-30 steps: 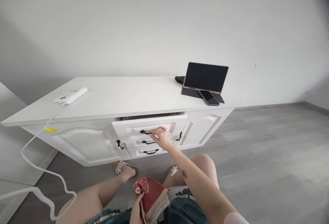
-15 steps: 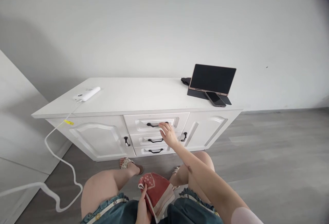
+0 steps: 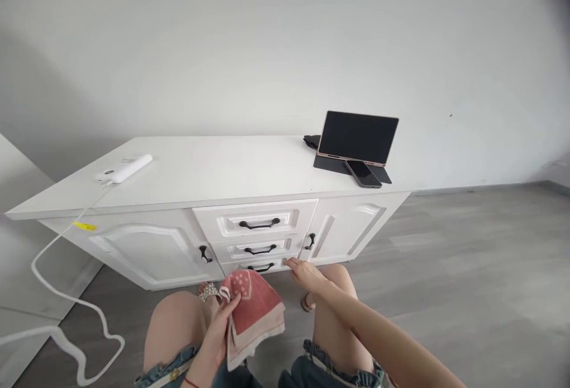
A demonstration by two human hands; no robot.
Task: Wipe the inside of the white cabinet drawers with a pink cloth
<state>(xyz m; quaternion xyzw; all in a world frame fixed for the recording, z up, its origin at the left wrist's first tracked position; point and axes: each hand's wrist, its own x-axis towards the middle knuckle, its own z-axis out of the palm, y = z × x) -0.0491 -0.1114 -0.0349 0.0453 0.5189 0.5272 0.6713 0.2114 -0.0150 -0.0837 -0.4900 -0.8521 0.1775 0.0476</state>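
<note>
In my left hand (image 3: 219, 325) is a folded red and pale pink towel (image 3: 259, 305), pinched at its left side between thumb and fingers. It hangs above my lap, in front of the lowest drawer. My right hand (image 3: 305, 274) is to the right of the towel and apart from it, loosely open with nothing seen in it. Its fingertips point left, near the right end of the bottom drawer. Three white drawers with black handles face me, among them the top drawer's handle (image 3: 259, 224). All three drawers are closed.
On the white cabinet (image 3: 214, 168) stands a tablet (image 3: 358, 137) on a dark stand, a phone (image 3: 363, 174) before it and a dark crumpled item (image 3: 311, 141) behind. A white device (image 3: 124, 169) at left has a white cable (image 3: 57, 293) hanging down. Cabinet doors flank the drawers.
My right hand has left the top drawer's handle area and come down toward me. My left hand has raised the towel forward and to the left. The view has shifted slightly.
</note>
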